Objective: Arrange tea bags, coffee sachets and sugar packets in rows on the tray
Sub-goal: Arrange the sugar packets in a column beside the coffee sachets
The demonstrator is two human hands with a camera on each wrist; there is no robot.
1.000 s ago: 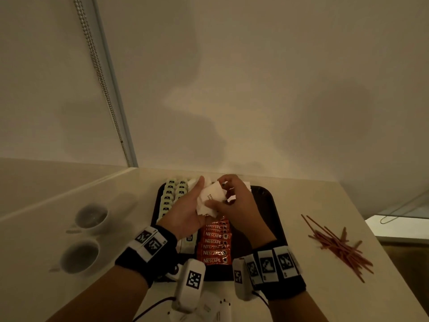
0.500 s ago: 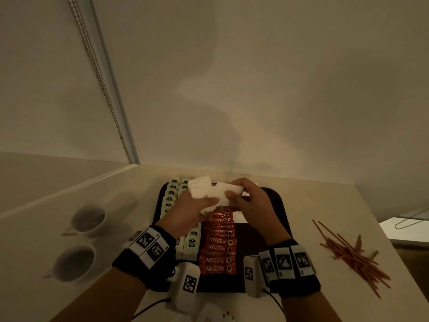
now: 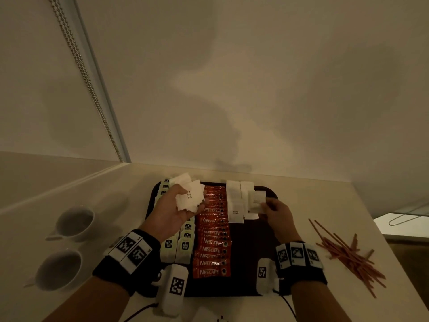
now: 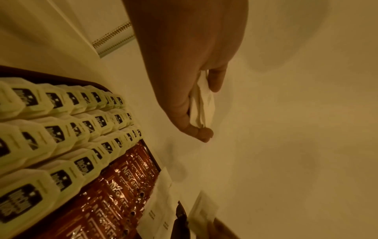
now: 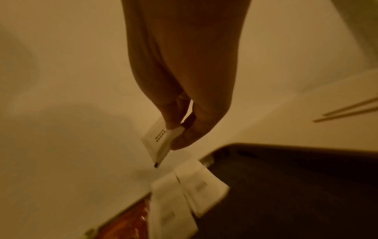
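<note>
- Two white cups (image 3: 74, 223) sit on the counter, left of the dark tray (image 3: 253, 252).
- Left hand (image 3: 171, 211) hovers over the tea bags (image 3: 185, 246), fingers curled round a bunch of sugar packets (image 3: 189, 197).
- Coffee sachets (image 3: 212, 242) run in a row down the tray's middle.
- Two short sugar rows (image 3: 236, 205) lie at the far right part of the tray.
- Right hand (image 3: 277, 213) pinches one sugar packet (image 5: 158, 139) between thumb and fingertips just above those rows.
- Red stirrers (image 3: 348, 254) are scattered on the counter right of the tray.
</note>
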